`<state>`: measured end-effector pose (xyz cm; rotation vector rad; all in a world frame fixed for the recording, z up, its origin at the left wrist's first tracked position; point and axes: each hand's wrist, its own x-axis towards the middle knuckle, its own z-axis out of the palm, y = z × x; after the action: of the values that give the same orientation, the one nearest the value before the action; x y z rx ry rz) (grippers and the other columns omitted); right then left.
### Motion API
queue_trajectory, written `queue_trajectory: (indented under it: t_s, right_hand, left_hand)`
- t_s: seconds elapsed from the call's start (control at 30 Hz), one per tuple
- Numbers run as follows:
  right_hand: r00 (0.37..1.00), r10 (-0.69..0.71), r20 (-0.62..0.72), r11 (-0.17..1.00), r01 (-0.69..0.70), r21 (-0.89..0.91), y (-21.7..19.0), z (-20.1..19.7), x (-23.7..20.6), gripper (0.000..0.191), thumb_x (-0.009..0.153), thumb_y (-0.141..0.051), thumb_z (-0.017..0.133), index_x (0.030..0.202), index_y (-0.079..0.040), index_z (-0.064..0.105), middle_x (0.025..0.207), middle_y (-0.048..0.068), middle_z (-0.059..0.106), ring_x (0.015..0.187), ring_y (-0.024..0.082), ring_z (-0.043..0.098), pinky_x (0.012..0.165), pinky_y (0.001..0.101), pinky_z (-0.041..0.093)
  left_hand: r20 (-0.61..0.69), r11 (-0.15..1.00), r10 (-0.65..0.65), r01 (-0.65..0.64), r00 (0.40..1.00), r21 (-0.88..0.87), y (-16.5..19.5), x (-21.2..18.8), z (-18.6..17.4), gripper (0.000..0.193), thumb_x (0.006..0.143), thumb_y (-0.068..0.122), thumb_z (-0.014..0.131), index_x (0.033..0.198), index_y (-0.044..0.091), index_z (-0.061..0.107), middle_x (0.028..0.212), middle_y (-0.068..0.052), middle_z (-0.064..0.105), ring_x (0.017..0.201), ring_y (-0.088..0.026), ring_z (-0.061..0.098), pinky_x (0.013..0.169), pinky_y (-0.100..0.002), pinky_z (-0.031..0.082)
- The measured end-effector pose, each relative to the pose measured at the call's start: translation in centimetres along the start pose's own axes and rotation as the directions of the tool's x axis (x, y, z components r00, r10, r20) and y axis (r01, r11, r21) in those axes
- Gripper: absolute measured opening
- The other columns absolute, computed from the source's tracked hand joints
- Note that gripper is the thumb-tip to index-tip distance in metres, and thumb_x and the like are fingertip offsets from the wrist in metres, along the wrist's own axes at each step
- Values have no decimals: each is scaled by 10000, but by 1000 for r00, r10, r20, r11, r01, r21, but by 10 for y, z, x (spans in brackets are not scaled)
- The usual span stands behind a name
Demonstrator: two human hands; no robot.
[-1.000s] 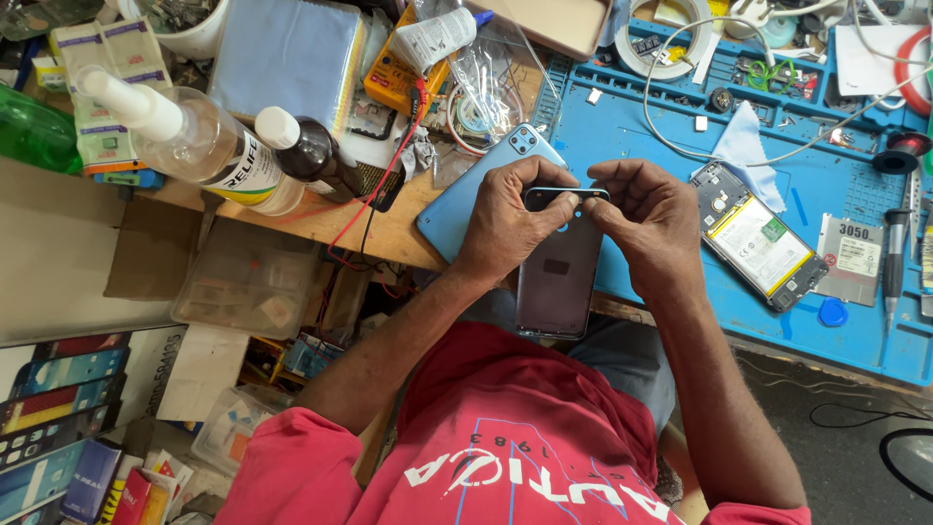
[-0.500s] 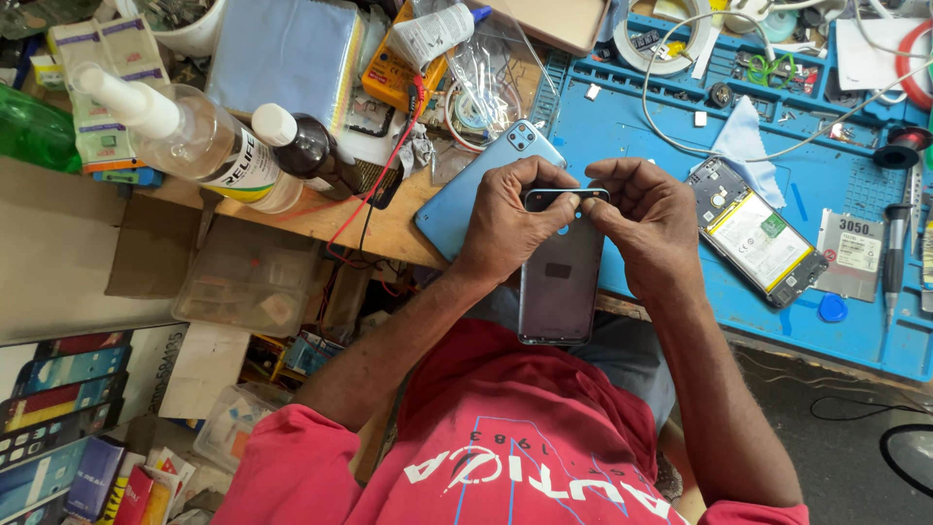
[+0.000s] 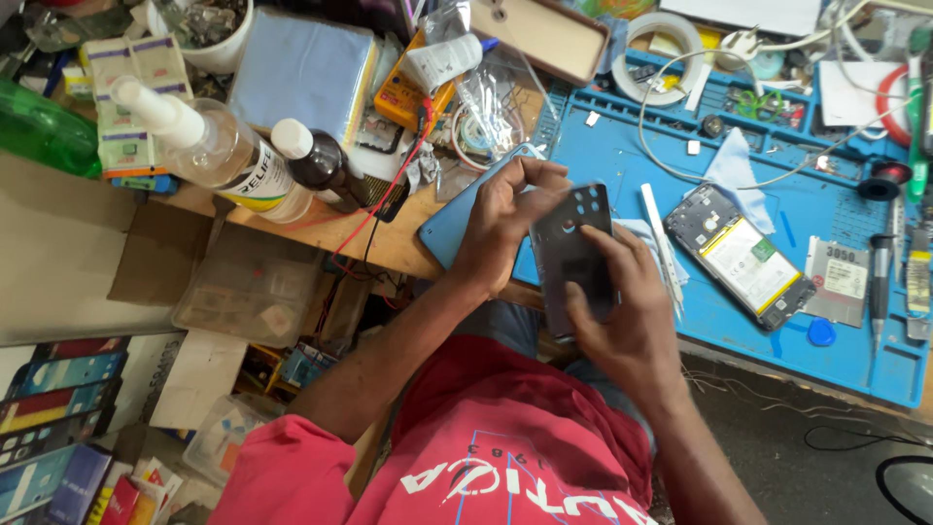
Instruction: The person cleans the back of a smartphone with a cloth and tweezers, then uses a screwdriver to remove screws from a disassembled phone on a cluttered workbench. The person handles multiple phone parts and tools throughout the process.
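Head view shows both hands gripping a dark phone back cover point(image 3: 573, 255) above the worktop point(image 3: 321, 228) edge: left hand point(image 3: 507, 222) clasps its upper left side, right hand point(image 3: 622, 321) holds its lower end. An opened phone point(image 3: 750, 257) lies nearby on the blue repair mat point(image 3: 836, 350).
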<state>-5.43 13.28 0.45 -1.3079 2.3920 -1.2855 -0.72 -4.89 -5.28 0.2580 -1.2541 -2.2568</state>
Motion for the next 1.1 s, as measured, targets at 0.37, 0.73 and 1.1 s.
queue_trajectory:
  t_s: [0.37,0.73,1.1]
  right_hand:
    - [957,281,-65,643,-138,753,80,19,-13,157,1121,-35,586,1251,-51,499,968,28,589,814,44,543,737,203,446]
    - [943,332,32,577,-230,784,63,-19,-2,417,1047,-172,570,1378,82,559,1239,197,677,1006,223,713,860,324,606]
    - [910,404,90,485,-297,823,77,-17,-14,403,979,-125,653,1322,85,628,1122,119,723,957,124,682,827,269,568]
  left_hand:
    - [58,964,-65,78,996,-256,-28,-15,35,474,1098,387,421,1435,65,508,1351,-76,619,1204,-130,578,1056,-282,479]
    - [84,980,-111,123,990,-159,-30,-4,23,251,1017,81,720,1249,-11,689,1065,-64,761,946,-120,720,847,-292,626]
    - [48,990,-138,139,989,-15,-12,-3,24,289,1027,133,644,1270,-9,710,1011,-58,770,856,-104,728,763,-286,626]
